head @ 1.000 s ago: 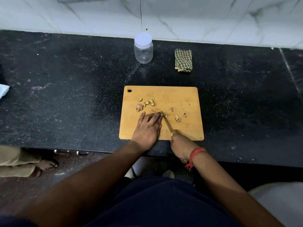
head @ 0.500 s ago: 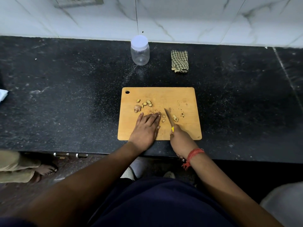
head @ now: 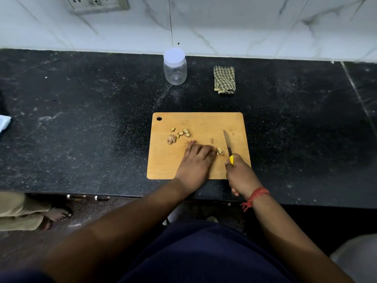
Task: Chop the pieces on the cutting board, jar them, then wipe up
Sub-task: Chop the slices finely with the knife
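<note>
The left hand [head: 196,160] lay flat, fingers [head: 191,145] straight, on the cutting board [head: 163,166]; the right hand [head: 240,176] gripped a knife [head: 226,142] beside a piece [head: 220,151].

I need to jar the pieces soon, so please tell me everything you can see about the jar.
The jar is small and clear, apparently plastic, with a white screw lid closed on top. It looks empty. It stands upright on the black counter near the tiled wall, beyond the cutting board and left of the folded checked cloth. Nothing but the counter touches it.
</note>
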### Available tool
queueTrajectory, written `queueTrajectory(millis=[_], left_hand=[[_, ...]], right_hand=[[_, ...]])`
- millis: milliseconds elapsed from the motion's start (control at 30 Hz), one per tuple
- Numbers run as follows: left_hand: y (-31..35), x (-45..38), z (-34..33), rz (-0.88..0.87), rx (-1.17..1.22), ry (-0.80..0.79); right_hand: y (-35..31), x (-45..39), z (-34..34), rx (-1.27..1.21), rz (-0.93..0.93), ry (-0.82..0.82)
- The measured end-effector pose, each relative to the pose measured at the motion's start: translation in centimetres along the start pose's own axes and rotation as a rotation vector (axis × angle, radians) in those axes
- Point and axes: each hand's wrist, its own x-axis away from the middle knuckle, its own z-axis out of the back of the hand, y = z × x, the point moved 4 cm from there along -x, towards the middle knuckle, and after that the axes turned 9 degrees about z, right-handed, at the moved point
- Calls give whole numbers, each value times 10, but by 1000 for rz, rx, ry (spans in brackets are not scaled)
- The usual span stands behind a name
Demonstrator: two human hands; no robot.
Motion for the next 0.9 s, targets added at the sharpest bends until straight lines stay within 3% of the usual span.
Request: queueTrajectory(millis=[100, 267, 367, 567, 667, 900], left_hand=[[-12, -9, 5, 85, 24, 74], [-5, -34, 3, 111, 70, -11], [-8, -45, 10, 150, 93, 18], [-75, -52, 26, 430, -2, 0], [-90, -55, 23, 396, 5, -98], [-97, -58, 24, 345, 70, -127]], right_hand=[[-2, -1, 4, -2, 6, 3], [-5, -5, 4, -9, 23, -8], [-7, -8, 5, -14, 49, -8], [-11, -14, 9, -9, 72, -6], [-15, -17, 8, -13, 85, -9], [-25, -24, 11, -17, 103, -6]])
